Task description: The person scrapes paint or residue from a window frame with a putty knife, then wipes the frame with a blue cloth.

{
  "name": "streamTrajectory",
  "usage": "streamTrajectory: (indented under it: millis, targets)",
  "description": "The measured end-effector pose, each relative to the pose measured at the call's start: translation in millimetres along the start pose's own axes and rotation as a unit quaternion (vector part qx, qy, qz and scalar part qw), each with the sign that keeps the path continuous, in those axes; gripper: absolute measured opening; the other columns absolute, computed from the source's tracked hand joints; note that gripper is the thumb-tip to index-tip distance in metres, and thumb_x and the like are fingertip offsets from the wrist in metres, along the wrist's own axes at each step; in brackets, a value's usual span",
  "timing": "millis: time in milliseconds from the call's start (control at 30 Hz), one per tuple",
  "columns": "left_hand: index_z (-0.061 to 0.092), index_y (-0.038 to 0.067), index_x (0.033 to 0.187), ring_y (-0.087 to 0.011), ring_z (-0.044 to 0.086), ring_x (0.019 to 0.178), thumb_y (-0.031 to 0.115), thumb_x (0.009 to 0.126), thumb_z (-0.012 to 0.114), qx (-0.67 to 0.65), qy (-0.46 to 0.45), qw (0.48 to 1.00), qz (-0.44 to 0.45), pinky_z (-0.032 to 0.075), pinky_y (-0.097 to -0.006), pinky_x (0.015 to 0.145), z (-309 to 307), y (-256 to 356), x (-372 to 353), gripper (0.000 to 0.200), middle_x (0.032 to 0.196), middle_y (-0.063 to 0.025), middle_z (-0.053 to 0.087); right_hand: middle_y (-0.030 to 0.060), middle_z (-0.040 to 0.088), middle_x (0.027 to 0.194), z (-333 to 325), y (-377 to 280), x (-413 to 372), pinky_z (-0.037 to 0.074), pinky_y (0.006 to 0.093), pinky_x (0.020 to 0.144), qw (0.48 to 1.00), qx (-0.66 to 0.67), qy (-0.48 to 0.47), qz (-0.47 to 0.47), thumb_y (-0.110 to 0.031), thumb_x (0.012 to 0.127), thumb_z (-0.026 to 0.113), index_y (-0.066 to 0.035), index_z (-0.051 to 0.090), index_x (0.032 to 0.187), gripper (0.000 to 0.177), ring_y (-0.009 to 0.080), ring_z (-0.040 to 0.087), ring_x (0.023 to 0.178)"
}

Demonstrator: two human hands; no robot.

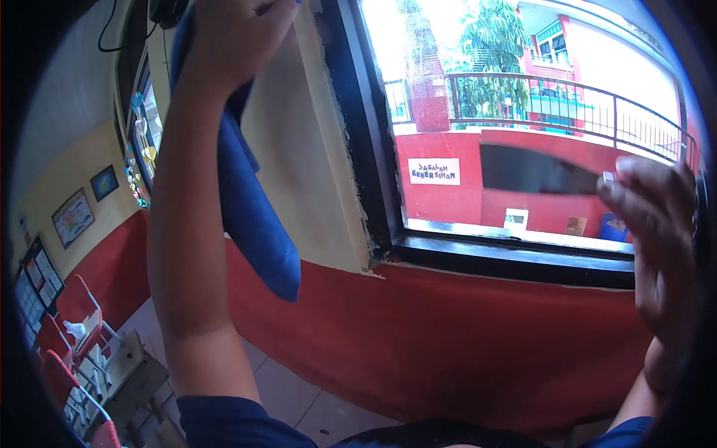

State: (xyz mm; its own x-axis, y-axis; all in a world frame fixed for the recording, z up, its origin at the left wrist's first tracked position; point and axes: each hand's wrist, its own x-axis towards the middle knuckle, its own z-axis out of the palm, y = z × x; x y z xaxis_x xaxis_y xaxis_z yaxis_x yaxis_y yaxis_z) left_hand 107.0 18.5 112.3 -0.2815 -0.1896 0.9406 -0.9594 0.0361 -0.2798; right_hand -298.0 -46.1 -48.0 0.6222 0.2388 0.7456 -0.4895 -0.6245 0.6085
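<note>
Grips with fingers (258,30) curled shut over the upper end of a blue cloth (254,201), bunching it inside the left hand (231,41) high at the top of the view. Presses that bunched end against the cream wall (306,149), just beside the black window frame (366,149). Lets the rest of the blue cloth hang down in a long fold along the raised forearm (190,246), its lower end loose in front of the red lower wall (448,336). Shows a dark blue sleeve (224,422) at the bottom of the arm.

On the other side, holds fingers (635,187) pressed together side by side, lightly bent, not closed on anything that can be seen. Keeps the right hand (661,246) up at the right edge of the window, above the dark sill (515,257); cannot tell whether touching the glass or the frame there, the edge of the view being too dark. Well apart from the left hand and the cloth, with the whole window opening between.

Through the glass: a red wall with a white sign (434,172), a dark metal railing (560,93) above it, green trees (485,45) and a pale building behind.

Down at the left, far below the hands: red chairs (75,313), a small wooden desk (127,366) and framed pictures (73,216) on the yellow side wall.
</note>
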Motion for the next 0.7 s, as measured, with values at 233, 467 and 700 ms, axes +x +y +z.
streamTrajectory:
  millis: [233,467,700]
  targets:
    - [0.08,0.006,0.1,-0.0342,0.054,0.117,0.025,0.093,0.061,0.122,-0.045,0.976,0.173,0.045,-0.0454,0.104,25.0,-42.5,-12.7,0.027,0.123,-0.0137,0.063,0.0124,0.069,0.101,27.3,-71.6,-62.1,0.05,0.0372,0.07,0.964,0.141,-0.014,0.226,0.006,0.073,0.07,-0.008,0.078,0.106,0.037,0.0265,0.065,0.086]
    - [0.081,0.014,0.102,-0.0364,0.052,0.119,0.024,0.092,0.062,0.328,-0.041,0.922,0.2,0.044,-0.0461,0.105,33.3,8.8,-30.8,0.024,0.126,-0.0097,0.063,0.006,0.074,0.102,109.5,-146.7,-116.4,0.054,0.0311,0.064,0.844,0.461,0.064,0.267,-0.004,0.077,0.079,-0.021,0.082,0.101,0.029,0.0185,0.067,0.073]
    - [0.071,-0.001,0.113,-0.0414,0.052,0.127,0.027,0.088,0.071,0.484,0.017,0.851,0.201,0.043,-0.0521,0.107,15.0,-11.6,27.1,0.037,0.128,-0.0221,0.059,0.0063,0.073,0.107,129.2,-159.1,-137.2,0.057,0.0334,0.067,0.827,0.537,-0.055,0.158,-0.005,0.073,0.075,-0.025,0.081,0.105,0.038,0.0217,0.067,0.079]
